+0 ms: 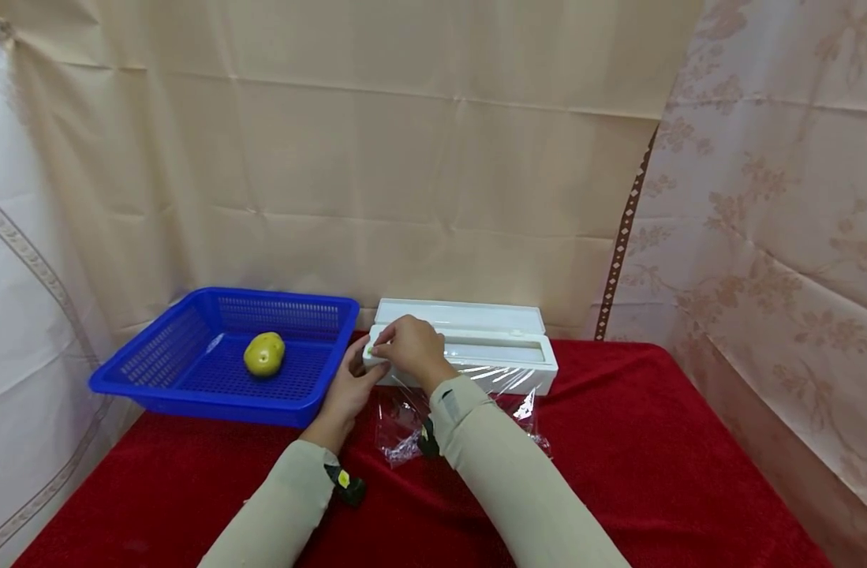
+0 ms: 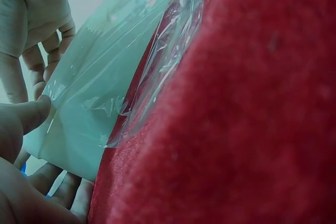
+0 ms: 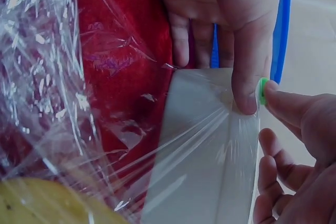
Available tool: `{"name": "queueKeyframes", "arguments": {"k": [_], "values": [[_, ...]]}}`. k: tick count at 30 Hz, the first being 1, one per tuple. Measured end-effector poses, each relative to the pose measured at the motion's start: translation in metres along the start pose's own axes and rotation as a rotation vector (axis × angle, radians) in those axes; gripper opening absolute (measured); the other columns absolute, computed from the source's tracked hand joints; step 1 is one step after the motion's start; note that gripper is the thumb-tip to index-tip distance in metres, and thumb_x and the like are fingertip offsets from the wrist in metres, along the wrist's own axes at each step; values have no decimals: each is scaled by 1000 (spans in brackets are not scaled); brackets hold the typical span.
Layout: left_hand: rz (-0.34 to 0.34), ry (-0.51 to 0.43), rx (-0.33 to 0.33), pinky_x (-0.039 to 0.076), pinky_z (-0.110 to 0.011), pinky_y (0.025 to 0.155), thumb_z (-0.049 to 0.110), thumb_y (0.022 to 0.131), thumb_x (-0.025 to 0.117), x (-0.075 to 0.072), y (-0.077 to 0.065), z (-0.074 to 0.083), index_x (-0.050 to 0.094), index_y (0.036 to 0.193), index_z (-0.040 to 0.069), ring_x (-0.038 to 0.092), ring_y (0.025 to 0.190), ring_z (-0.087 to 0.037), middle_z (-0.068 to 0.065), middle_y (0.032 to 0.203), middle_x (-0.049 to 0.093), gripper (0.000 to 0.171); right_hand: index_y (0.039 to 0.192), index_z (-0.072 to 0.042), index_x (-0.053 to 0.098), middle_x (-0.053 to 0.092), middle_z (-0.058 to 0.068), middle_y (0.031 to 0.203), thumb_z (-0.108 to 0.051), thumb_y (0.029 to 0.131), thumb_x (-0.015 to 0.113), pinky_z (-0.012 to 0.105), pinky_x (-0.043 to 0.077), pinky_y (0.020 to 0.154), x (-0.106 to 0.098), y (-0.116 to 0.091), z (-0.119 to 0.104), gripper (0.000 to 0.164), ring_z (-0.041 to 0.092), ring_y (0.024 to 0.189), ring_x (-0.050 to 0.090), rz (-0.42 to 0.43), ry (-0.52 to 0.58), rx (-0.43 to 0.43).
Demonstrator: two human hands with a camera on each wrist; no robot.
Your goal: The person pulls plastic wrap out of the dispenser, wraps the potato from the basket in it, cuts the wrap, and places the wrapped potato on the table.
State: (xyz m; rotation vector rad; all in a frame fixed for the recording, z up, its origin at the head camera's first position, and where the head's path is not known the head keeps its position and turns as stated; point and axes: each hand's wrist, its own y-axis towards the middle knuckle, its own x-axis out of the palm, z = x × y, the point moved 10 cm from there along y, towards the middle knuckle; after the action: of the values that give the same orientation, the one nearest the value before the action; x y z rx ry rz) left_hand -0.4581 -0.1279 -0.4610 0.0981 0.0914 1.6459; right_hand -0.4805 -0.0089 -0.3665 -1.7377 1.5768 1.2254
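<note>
A white cling film dispenser (image 1: 543, 382) stands at the back of the table, its lid raised behind and a white roll (image 1: 497, 353) inside. Clear cling film (image 1: 403, 430) hangs over its front onto the cloth. My left hand (image 1: 346, 393) holds the dispenser's left end, thumb on the top front edge, fingers around the end. My right hand (image 1: 415, 347) reaches across that corner, thumb and fingers at a small green slide cutter (image 3: 263, 91) on the rim. Part of a yellow fruit (image 3: 47, 203) shows under the film in the right wrist view; in the head view it is hidden.
A blue plastic basket (image 1: 334, 331) stands left of the dispenser with one yellow fruit (image 1: 264, 354) in it. Red cloth (image 1: 632, 457) covers the table. Beige curtain (image 1: 419, 158) hangs close behind, and a patterned one (image 1: 781, 237) hangs at the right.
</note>
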Motion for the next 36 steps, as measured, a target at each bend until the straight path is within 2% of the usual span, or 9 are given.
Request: {"name": "queueKeyframes", "arguments": {"k": [4,7,12,16,23,36], "values": [[7,6,7,46,-16,90,5,96,70,0,0,3,37,159,12,48,140,-33,-18,161,42,71,87,-33,82,76,-14,83,-42,86,82,44,48,79,0,1,1,9,16,88,69,6,-20,9],[6,4,11,46,-14,88,3,96,69,0,1,5,37,159,12,49,138,-33,-18,161,42,71,86,-32,82,75,-14,81,-39,87,82,47,47,83,-1,1,1,7,17,88,68,4,-19,14],[22,32,11,44,-18,91,4,96,69,-4,-1,7,38,158,9,49,136,-34,-21,160,43,70,84,-33,81,76,-11,90,-39,87,82,50,46,87,1,0,-1,7,24,95,67,5,-38,15],[36,50,2,42,-21,93,4,96,69,-8,-2,7,37,159,9,49,136,-34,-23,160,42,70,82,-35,80,76,-8,97,-40,88,81,50,45,86,2,-1,-4,8,28,99,65,8,-82,7],[39,44,-2,45,-14,83,3,96,70,-7,-5,8,38,158,8,53,133,-37,-24,158,44,70,81,-34,81,76,-7,98,-39,88,81,50,45,86,-1,-4,-1,8,28,99,63,34,-106,26],[37,74,0,45,-14,80,7,96,71,-2,-5,5,38,159,10,56,123,-35,-25,153,49,71,83,-35,82,76,-8,101,-42,87,81,51,45,87,-9,-8,13,8,28,100,63,48,-119,24]]}}
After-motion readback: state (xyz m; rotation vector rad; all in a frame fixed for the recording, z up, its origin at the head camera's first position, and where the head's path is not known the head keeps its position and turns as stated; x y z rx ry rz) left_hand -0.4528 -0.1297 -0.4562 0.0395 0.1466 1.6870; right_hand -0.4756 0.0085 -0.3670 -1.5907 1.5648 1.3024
